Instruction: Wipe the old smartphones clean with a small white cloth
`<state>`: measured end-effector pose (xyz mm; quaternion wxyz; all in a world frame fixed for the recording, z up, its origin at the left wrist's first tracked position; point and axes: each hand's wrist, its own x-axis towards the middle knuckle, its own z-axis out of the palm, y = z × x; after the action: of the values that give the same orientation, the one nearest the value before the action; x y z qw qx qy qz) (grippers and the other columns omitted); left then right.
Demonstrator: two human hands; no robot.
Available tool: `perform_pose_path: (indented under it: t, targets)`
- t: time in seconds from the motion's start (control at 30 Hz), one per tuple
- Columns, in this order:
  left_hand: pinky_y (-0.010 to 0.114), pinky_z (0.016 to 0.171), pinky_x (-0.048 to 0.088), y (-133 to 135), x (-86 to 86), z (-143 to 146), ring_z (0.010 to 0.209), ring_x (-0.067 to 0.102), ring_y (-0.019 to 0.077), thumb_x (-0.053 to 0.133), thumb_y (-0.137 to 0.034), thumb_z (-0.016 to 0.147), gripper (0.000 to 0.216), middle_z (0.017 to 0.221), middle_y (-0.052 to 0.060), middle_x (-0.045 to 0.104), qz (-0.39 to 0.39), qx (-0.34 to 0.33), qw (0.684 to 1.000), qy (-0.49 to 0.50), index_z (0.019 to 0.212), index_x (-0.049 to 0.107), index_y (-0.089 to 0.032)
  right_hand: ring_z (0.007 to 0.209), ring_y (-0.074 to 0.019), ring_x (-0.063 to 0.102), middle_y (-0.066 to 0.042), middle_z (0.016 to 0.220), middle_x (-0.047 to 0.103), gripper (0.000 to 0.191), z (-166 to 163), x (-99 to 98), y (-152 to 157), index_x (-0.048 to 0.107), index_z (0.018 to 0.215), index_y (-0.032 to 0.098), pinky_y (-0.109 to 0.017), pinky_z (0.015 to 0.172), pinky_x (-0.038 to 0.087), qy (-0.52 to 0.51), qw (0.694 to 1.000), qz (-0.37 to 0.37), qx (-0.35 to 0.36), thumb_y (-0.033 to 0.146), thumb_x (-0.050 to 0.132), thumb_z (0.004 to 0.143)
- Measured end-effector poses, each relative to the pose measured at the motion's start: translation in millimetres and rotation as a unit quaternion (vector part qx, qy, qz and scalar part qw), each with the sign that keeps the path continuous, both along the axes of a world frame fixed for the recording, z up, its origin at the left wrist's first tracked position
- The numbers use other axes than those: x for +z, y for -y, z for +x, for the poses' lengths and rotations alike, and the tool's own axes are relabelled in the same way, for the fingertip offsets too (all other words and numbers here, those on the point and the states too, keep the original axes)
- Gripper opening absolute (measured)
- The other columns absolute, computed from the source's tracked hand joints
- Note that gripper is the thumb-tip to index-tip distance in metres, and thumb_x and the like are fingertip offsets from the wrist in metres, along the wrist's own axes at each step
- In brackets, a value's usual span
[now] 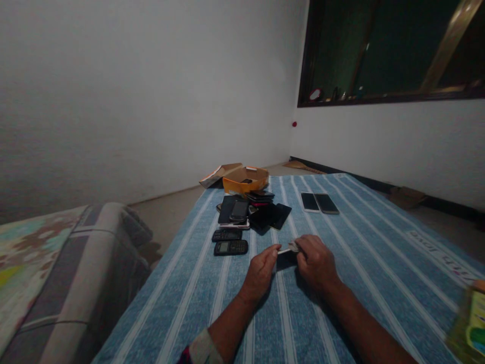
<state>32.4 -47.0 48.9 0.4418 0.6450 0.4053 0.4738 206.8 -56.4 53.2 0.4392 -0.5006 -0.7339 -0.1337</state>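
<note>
Near right: packet [472, 323], cut off. Near centre: thin phone [285, 251], partly hidden, left hand [261, 268] pinching its left end; right hand [317, 259] clamped on pale wad [293, 246], indistinct, at its right end. Far left: piled phones [261, 218], lower ones obscured.

Pale walls [151, 101] meet in a corner beyond the far edge of the striped blue cloth [366, 242]. A dark window [394, 50] sits high past the cloth's right edge; fabric-covered furniture [102, 258] and bare floor [166, 207] lie off its left, dimly lit.
</note>
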Motion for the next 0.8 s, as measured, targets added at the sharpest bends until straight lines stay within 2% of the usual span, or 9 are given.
perform_pose_path:
  t: [0.2,0.57,0.67,0.8]
  targets:
    - [0.042,0.11,0.043,0.3,3.4,0.7,0.118,0.064,0.0286,0.05,-0.046,0.095,0.044,0.124,0.01,0.072,0.011,-0.034,0.999,0.019,0.118,0.072,-0.015,0.084,-0.0228,0.056,-0.008,0.086,0.064,0.023,-19.8,3.5,6.9,0.064,0.087,0.018,-0.033,0.077,0.045,0.011,0.998,-0.008,0.06,0.004,0.046,0.081]
    - [0.046,0.111,0.042,-2.1,-1.6,-1.0,0.121,0.062,0.0316,0.05,-0.049,0.092,0.049,0.123,0.014,0.072,-0.003,0.012,1.0,-0.023,0.116,0.073,-0.012,0.081,-0.0222,0.059,-0.006,0.081,0.066,0.022,22.9,-1.7,-10.4,0.064,0.083,0.019,-0.032,0.073,0.044,-0.028,0.999,-0.024,-0.025,0.006,0.046,0.079]
    - [0.046,0.11,0.042,-1.7,-1.0,-1.0,0.119,0.064,0.0313,0.05,-0.049,0.092,0.049,0.121,0.014,0.073,-0.003,0.01,1.0,-0.024,0.115,0.073,-0.012,0.081,-0.0226,0.058,-0.007,0.081,0.066,0.022,21.1,-2.2,-8.5,0.064,0.084,0.019,-0.032,0.073,0.044,-0.021,0.999,-0.004,-0.027,0.006,0.047,0.078]
    - [0.045,0.11,0.043,-0.7,1.0,-0.7,0.118,0.064,0.0307,0.051,-0.048,0.092,0.048,0.121,0.014,0.073,-0.001,-0.001,1.0,-0.013,0.115,0.073,-0.012,0.082,-0.0228,0.058,-0.007,0.083,0.064,0.024,1.4,-0.1,0.4,0.064,0.086,0.019,-0.033,0.075,0.045,0.01,1.0,0.021,0.016,0.004,0.045,0.08]
